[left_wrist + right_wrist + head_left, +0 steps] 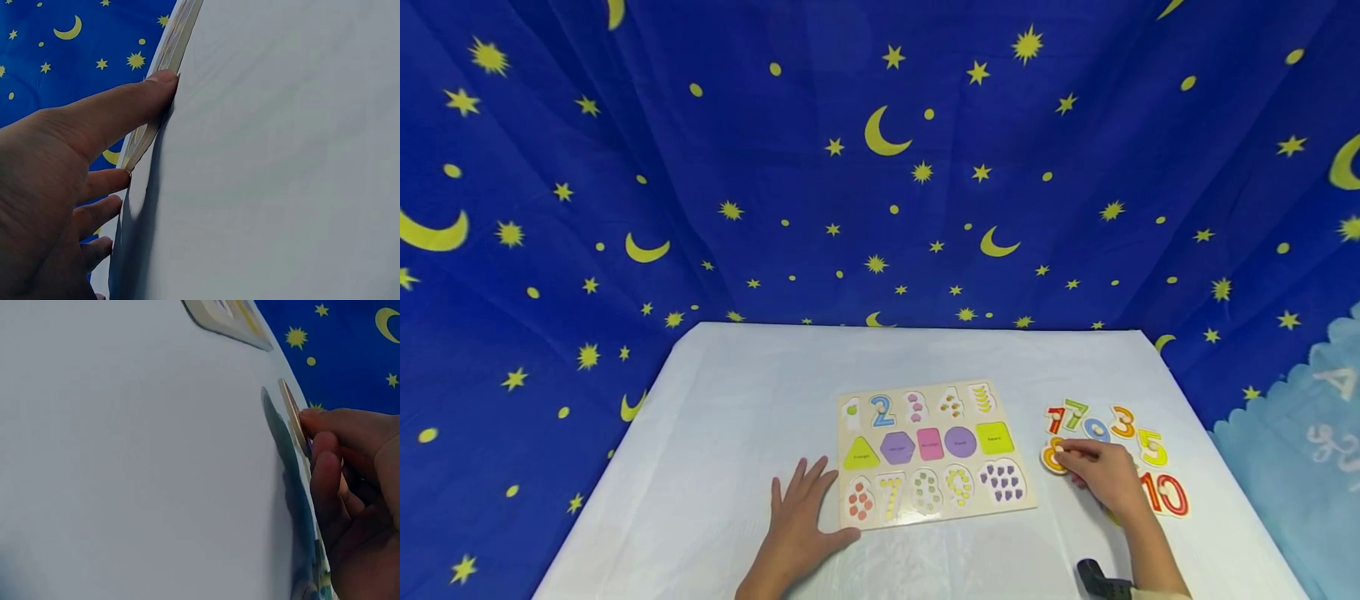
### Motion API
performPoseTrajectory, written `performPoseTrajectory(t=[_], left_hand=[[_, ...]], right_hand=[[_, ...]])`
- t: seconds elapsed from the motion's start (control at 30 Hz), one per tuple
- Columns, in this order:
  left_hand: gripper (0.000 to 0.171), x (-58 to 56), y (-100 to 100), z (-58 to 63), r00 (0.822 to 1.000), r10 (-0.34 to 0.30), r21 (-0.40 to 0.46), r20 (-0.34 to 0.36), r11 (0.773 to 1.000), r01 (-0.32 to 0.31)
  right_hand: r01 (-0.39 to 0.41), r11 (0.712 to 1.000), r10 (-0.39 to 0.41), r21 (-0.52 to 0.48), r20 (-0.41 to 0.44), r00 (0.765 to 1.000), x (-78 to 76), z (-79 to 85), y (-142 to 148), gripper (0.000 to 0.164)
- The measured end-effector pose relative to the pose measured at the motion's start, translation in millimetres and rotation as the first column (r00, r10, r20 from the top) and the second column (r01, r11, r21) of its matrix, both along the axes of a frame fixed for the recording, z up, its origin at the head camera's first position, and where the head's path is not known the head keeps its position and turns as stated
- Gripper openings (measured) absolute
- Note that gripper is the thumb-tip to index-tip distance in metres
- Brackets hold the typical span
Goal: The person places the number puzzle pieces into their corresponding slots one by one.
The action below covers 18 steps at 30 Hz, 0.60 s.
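My right hand [1108, 475] pinches an orange number piece [1051, 460] to the right of the board. In the right wrist view that piece [291, 409] stands tilted, edge-on, between thumb and fingers, with its shadow on the table. A pale wooden number puzzle board [1028, 502] lies in the middle. A blue number 2 [883, 411] sits in its top row, above a row of coloured shapes. My left hand [797, 525] spreads its fingers by the board's lower left corner. Its thumb [164, 77] touches the board's edge.
Several loose number pieces lie at the right, among them a yellow 5 [1152, 448], an orange 3 [1123, 422] and a red 10 [1167, 495]. The white table [730, 400] backs onto a blue star-patterned cloth [820, 183].
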<state>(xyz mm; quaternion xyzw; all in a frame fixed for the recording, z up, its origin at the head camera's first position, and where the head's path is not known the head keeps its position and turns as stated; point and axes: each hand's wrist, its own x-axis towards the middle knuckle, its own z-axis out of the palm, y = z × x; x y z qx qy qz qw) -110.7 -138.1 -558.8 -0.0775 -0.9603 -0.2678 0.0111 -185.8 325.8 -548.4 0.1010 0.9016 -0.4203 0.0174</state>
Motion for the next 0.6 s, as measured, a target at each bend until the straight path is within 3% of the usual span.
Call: performPoseTrajectory(t=[0.37, 0.6], left_hand=[[0.093, -0.3, -1, -1.2, 1.000, -0.002, 0.007, 0.016, 1.000, 0.002], [0.090, -0.1, -1, -0.1, 1.000, -0.003, -0.009, -0.005, 1.000, 0.003]], right_hand=[[-0.021, 0.998, 0.022, 0.066, -0.011, 1.000, 4.9, 14.0, -14, 0.040], [-0.047, 0.997, 0.047, 0.064, -0.007, 0.999, 5.1, 14.2, -22, 0.038]])
